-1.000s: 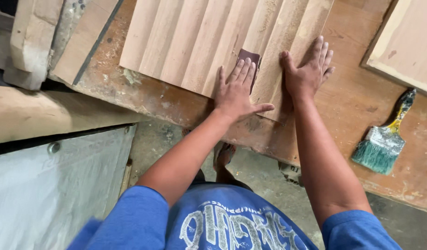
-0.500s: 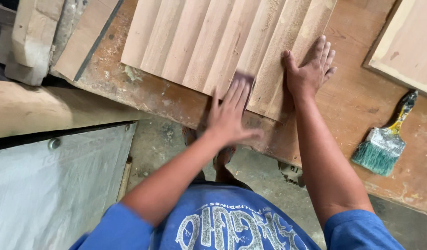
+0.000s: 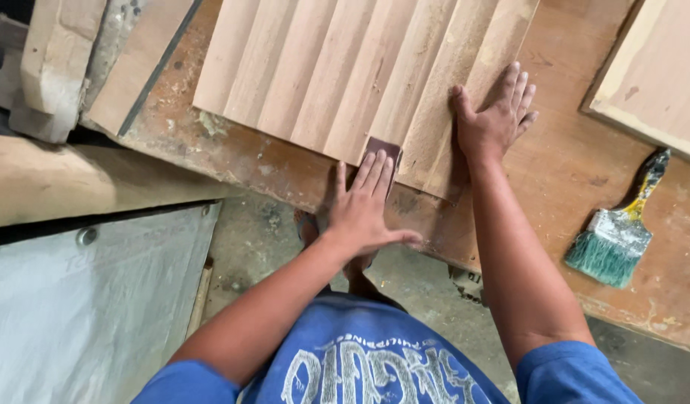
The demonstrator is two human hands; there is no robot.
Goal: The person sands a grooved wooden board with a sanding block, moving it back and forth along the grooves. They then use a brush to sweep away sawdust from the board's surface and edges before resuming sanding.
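A ribbed wooden panel (image 3: 337, 67) with several long flutes lies on the brown workbench (image 3: 577, 172). My left hand (image 3: 363, 206) presses a dark piece of sandpaper (image 3: 382, 147) flat under its fingers at the panel's near edge. My right hand (image 3: 494, 120) lies flat, fingers spread, on the panel's right near corner and holds it down. Sawdust covers the panel's right flutes.
A paintbrush (image 3: 618, 236) with green bristles and a yellow and black handle lies on the bench at the right. Another pale board (image 3: 651, 75) sits at the upper right. Wood offcuts (image 3: 53, 67) stand at the upper left. A grey sheet (image 3: 90, 292) lies below left.
My left hand has slid the sandpaper back along the flute, from further up the panel to its near edge. My right hand has stayed put.
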